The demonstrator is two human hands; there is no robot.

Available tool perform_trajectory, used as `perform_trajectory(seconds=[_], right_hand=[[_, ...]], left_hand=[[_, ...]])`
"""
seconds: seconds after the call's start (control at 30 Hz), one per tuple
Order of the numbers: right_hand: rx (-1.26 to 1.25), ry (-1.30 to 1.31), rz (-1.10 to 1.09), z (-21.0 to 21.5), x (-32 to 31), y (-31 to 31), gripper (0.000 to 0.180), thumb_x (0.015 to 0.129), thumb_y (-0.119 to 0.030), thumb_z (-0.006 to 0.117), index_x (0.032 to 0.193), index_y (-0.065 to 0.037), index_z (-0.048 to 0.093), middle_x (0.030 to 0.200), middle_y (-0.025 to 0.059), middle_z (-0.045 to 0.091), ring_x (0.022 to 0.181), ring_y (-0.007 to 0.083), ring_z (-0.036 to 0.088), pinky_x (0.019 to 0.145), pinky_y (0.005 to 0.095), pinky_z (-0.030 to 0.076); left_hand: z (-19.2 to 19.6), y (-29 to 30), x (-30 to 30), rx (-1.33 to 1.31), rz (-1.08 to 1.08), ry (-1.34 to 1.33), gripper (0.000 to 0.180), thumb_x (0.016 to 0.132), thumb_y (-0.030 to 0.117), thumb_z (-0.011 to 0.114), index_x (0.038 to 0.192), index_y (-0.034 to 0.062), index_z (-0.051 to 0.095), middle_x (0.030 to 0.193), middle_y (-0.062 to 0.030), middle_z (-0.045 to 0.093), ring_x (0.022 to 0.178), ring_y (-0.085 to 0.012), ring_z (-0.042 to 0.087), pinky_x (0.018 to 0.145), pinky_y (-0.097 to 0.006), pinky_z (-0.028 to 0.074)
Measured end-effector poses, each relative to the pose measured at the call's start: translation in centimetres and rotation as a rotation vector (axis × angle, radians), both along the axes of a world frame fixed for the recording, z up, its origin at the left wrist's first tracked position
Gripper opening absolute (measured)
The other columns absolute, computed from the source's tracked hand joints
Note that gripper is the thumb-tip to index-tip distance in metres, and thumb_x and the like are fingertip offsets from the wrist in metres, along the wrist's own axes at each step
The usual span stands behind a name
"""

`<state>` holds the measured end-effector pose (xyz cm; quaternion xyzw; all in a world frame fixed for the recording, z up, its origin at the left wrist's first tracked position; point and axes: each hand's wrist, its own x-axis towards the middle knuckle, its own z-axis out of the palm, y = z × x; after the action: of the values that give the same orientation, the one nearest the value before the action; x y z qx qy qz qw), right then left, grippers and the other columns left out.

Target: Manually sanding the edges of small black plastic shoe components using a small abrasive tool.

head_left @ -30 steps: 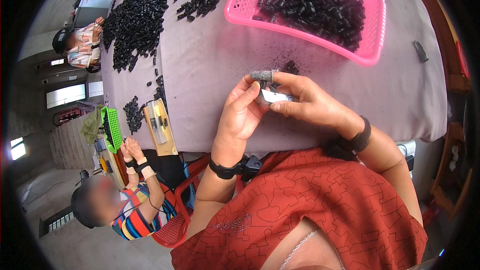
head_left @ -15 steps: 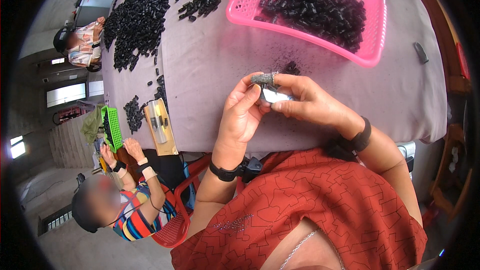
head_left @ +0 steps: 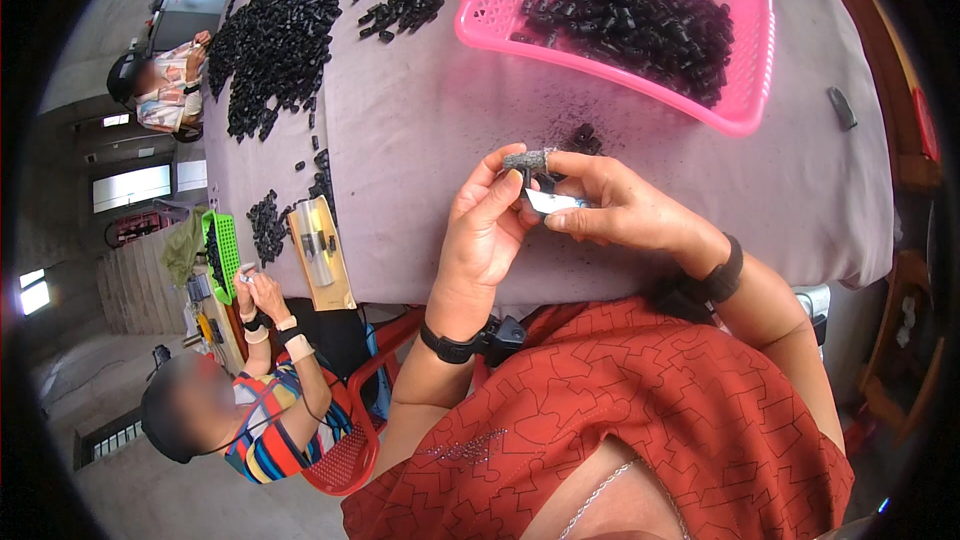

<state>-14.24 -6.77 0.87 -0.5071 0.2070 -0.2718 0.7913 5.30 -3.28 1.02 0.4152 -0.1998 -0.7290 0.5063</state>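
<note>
My left hand (head_left: 482, 230) and my right hand (head_left: 612, 208) meet over the near edge of the grey-covered table (head_left: 440, 120). Together they pinch a small grey cylindrical part (head_left: 525, 159) at the fingertips. My right hand also holds a small white piece (head_left: 552, 202) under the thumb. A few loose black parts (head_left: 583, 137) lie on the cloth just beyond my fingers. A black band sits on each wrist.
A pink plastic basket (head_left: 480, 25) full of black parts stands at the back. A big heap of black parts (head_left: 280, 35) covers the table's left side. A tan tray (head_left: 322, 250) lies at the left edge. Another seated person (head_left: 255, 410) works at lower left beside a green basket (head_left: 220, 255).
My hands hold nearly the same pose; the fingers have shifted slightly on the grey part. The person at lower left has moved their hands a little.
</note>
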Motion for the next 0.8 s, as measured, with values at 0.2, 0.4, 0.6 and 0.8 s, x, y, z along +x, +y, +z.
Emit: perform_trajectory(seconds=[0.2,0.4,0.6,0.8], right_hand=[[0.054,-0.022,0.027,-0.04,-0.14,-0.11,0.049,0.091,-0.019,0.064,0.133,-0.003,0.045,0.07,-0.0033,0.05,0.059,0.0046,0.044,0.051,0.0216,0.036],[0.047,-0.025,0.019,-0.05,-0.04,0.01,0.042,0.092,-0.02,0.063,0.128,-0.004,0.048,0.07,-0.0035,0.05,0.059,0.004,0.044,0.05,0.0212,0.036],[0.053,-0.021,0.029,0.19,-0.15,0.01,0.041,0.092,-0.022,0.063,0.125,-0.003,0.049,0.073,-0.003,0.052,0.06,0.0039,0.044,0.051,0.021,0.037],[0.018,-0.018,-0.025,0.27,-0.01,0.2,0.044,0.092,-0.022,0.063,0.128,-0.003,0.048,0.074,-0.0029,0.053,0.06,0.0042,0.045,0.052,0.0212,0.038]], left_hand=[[0.06,-0.06,0.09,0.013,-0.016,0.024,0.03,0.093,0.012,0.061,0.122,0.0069,0.053,0.09,-0.0022,0.062,0.074,-0.0098,0.058,0.066,-0.024,0.048],[0.04,0.02,0.03,0.027,-0.013,0.026,0.03,0.093,0.012,0.061,0.122,0.0075,0.054,0.09,-0.0015,0.063,0.075,-0.0094,0.058,0.066,-0.023,0.047],[-0.05,0.11,0.0,0.04,-0.003,0.031,0.029,0.093,0.012,0.06,0.121,0.0077,0.054,0.092,-0.0008,0.063,0.075,-0.0087,0.059,0.064,-0.023,0.047],[-0.01,0.05,-0.19,0.043,0.01,0.022,0.029,0.093,0.012,0.061,0.121,0.0071,0.055,0.092,-0.0008,0.063,0.074,-0.0084,0.059,0.064,-0.023,0.047]])
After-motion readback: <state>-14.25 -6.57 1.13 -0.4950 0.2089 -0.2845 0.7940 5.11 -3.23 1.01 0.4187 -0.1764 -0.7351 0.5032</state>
